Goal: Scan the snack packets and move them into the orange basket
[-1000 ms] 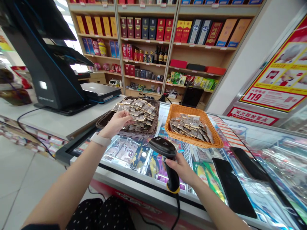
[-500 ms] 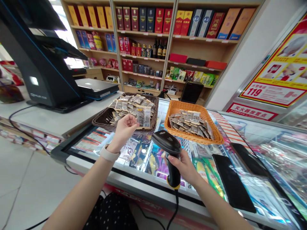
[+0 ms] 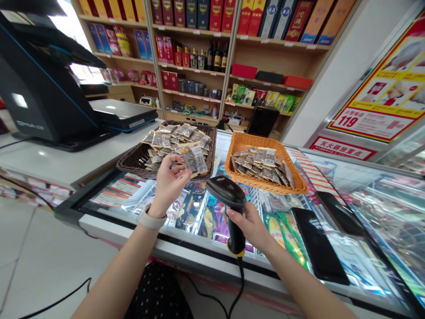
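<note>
A small clear packet [image 3: 194, 158] with a tan edge and a printed label is pinched in my left hand [image 3: 171, 177]. The hand is just in front of a dark brown woven basket [image 3: 133, 161] heaped with similar packets [image 3: 166, 139]. My right hand [image 3: 250, 226] is wrapped around the handle of a black barcode scanner [image 3: 227, 190], its head tilted toward the left hand. From the yellow-ringed base of the scanner a black cable runs down. An orange woven basket [image 3: 268, 188], also holding several packets [image 3: 264, 161], sits beyond the scanner to the right.
Both baskets stand on a glass-topped freezer [image 3: 195, 212] with bagged goods inside. Two dark phone-like slabs [image 3: 318, 246] lie at right. A scale [image 3: 122, 113] and black terminal [image 3: 43, 88] occupy the left counter. Shelves of boxes [image 3: 195, 44] line the back.
The packet in my left hand has turned from upright to tilted, with its fingers more spread around its edge. The view has shifted slightly; my right hand keeps its grip on the scanner.
</note>
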`<state>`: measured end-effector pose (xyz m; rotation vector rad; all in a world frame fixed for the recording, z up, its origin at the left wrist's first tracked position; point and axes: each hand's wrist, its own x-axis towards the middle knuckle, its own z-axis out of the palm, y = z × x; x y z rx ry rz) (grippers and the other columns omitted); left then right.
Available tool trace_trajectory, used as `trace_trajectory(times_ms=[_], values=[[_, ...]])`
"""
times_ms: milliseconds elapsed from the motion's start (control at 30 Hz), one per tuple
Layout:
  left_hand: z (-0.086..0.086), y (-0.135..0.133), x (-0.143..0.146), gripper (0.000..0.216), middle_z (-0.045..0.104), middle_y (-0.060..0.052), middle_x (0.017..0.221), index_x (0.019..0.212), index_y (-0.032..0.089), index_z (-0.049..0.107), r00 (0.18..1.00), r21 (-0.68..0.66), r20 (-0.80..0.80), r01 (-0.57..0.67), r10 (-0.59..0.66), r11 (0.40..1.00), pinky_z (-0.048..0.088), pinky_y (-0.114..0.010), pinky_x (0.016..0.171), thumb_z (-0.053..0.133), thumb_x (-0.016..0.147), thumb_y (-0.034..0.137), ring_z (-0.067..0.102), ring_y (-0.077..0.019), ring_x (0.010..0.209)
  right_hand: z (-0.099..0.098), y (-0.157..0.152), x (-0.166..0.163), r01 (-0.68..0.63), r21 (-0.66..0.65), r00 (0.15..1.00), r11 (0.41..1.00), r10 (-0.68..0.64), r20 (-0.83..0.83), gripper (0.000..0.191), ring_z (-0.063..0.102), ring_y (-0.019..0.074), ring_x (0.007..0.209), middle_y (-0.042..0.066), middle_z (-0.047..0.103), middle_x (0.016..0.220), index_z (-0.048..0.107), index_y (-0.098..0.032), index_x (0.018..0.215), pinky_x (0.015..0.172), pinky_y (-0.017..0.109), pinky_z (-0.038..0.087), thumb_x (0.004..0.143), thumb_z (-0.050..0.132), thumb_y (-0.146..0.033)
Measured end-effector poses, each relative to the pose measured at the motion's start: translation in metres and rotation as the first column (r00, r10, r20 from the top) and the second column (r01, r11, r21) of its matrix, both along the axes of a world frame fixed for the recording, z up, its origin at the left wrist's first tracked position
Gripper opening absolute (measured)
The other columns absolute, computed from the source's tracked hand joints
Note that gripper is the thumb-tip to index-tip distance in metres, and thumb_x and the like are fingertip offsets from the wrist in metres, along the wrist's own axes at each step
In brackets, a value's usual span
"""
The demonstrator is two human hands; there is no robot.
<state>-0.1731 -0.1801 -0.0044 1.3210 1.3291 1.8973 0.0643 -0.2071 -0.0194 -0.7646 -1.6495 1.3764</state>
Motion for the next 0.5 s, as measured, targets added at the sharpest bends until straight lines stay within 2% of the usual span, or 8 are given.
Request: trace_trajectory(times_ms=[67, 233, 500], values=[[-0.0005, -0.0006, -0.0002, 0.041, 0.056, -0.004, 0.121, 0.097, 0.022, 0.051, 1.000, 0.015, 0.005, 0.025, -0.025, 1.000, 0.056, -0.024, 0.083, 0.077, 0.066, 0.025, 0.065, -0.0100, 0.086, 0.0009, 0.0000, 0.0000, -0.003, -0.007, 1.000, 1.000, 0.003, -0.005, 0.037, 0.048, 0.0138, 0.058, -0.002, 0.059, 0.065, 0.062, -0.018, 0.075, 0.057, 0.026, 0.039, 0.084, 0.070, -0.053], [-0.0007, -0.0030, -0.0009, 0.036, 0.061, -0.001, 0.100, 0.094, 0.021, 0.052, 0.999, -0.007, -0.027, 0.022, -0.023, 1.000, 0.057, -0.026, 0.085, 0.077, 0.068, 0.026, 0.064, -0.0105, 0.082, 0.0028, 0.0001, 0.0002, 0.004, -0.019, 1.000, 1.000, -0.004, 0.020, 0.035, 0.049, 0.0147, 0.060, -0.001, 0.059, 0.065, 0.063, -0.018, 0.076, 0.058, 0.026, 0.040, 0.083, 0.071, -0.051], [-0.0014, -0.0043, 0.0005, 0.032, 0.060, -0.001, 0.095, 0.091, 0.020, 0.053, 0.999, -0.003, -0.046, 0.026, -0.026, 1.000, 0.055, -0.024, 0.086, 0.076, 0.070, 0.027, 0.063, -0.0111, 0.084, 0.0034, -0.0010, 0.0011, 0.007, 0.004, 0.999, 1.000, -0.007, 0.037, 0.033, 0.046, 0.0142, 0.060, -0.002, 0.056, 0.063, 0.063, -0.018, 0.074, 0.058, 0.026, 0.039, 0.082, 0.071, -0.049]])
